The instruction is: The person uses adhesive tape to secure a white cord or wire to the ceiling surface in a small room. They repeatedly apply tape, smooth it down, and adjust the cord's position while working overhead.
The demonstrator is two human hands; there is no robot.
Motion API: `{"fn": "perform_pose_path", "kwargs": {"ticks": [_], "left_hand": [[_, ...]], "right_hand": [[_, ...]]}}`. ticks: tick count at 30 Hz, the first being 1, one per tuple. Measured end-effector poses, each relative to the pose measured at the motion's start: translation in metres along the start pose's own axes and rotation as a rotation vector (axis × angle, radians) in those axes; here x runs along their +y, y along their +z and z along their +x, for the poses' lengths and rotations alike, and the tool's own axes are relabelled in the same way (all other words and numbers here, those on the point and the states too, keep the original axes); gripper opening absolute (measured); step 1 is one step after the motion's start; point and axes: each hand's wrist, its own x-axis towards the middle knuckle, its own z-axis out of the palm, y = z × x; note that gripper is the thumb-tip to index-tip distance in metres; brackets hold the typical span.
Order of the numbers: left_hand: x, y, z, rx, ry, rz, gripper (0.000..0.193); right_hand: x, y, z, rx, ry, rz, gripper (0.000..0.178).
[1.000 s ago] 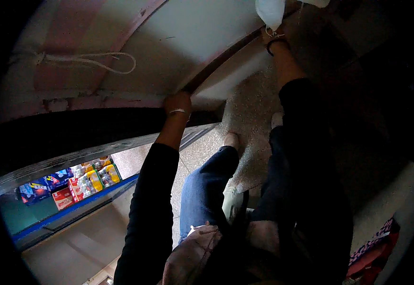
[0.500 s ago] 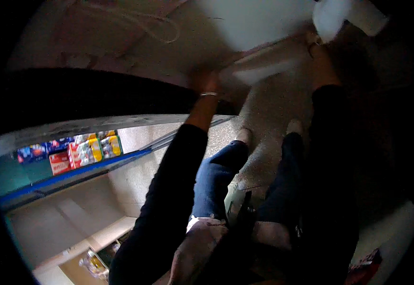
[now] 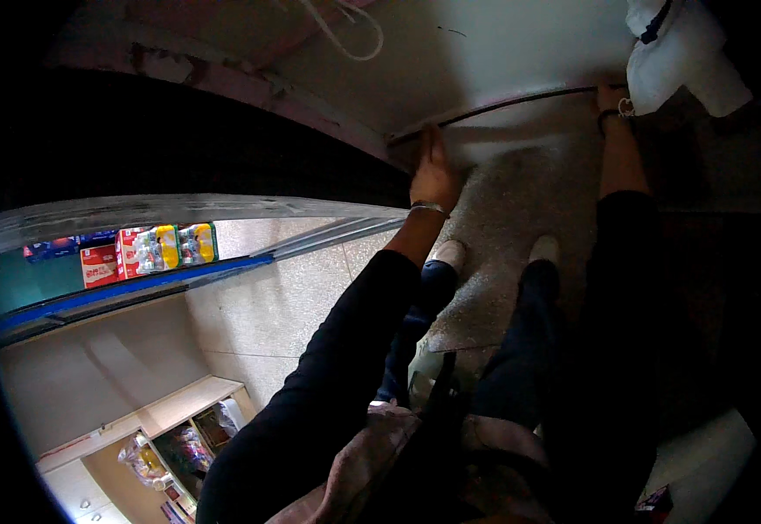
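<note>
My left hand (image 3: 435, 175) reaches forward with its fingers stretched out and close together, at the left part of a thin dark strip (image 3: 507, 103). This strip runs along the lower edge of a pale upright surface (image 3: 537, 48). At the strip's right end is my right hand (image 3: 612, 98). Its fingers are in shadow beside a hanging white cloth or bag (image 3: 681, 65), so I cannot make out their grip. A light bracelet circles my left wrist, and a dark band my right one.
Left of me, a metal-edged dark panel (image 3: 223, 206) borders a blue-edged shelf (image 3: 162, 272) with red and yellow packs (image 3: 155, 251). An open cabinet (image 3: 184, 410) with bagged goods stands lower left. A pale cord loop (image 3: 358, 54) hangs ahead; speckled floor (image 3: 511, 188) lies between.
My left hand has moved right and slightly forward to the dark strip. My right hand has shifted a little right. The whole view has turned slightly, and the blur has lessened.
</note>
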Motion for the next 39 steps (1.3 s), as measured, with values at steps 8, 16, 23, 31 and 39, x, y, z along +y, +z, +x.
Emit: {"fn": "perform_pose_path", "kwargs": {"ticks": [8,16,23,31,39], "left_hand": [[-0.021,0.01,0.015,0.014,0.067,0.056,0.076],[-0.135,0.034,0.039,0.168,0.306,0.594,0.074],[-0.057,0.014,0.029,0.123,0.241,0.13,0.07],[-0.081,0.055,0.071,-0.03,0.813,1.216,0.051],[-0.138,0.043,0.038,0.134,0.413,0.469,0.069]], "right_hand": [[0.012,0.039,0.009,0.121,-0.121,0.19,0.048],[-0.051,0.076,-0.004,-0.108,0.069,0.422,0.04],[-0.033,-0.002,0.011,-0.432,-0.095,-0.127,0.036],[-0.029,-0.015,-0.001,0.119,-0.218,-0.205,0.036],[-0.073,0.004,-0.069,-0.048,-0.001,-0.028,0.038]]}}
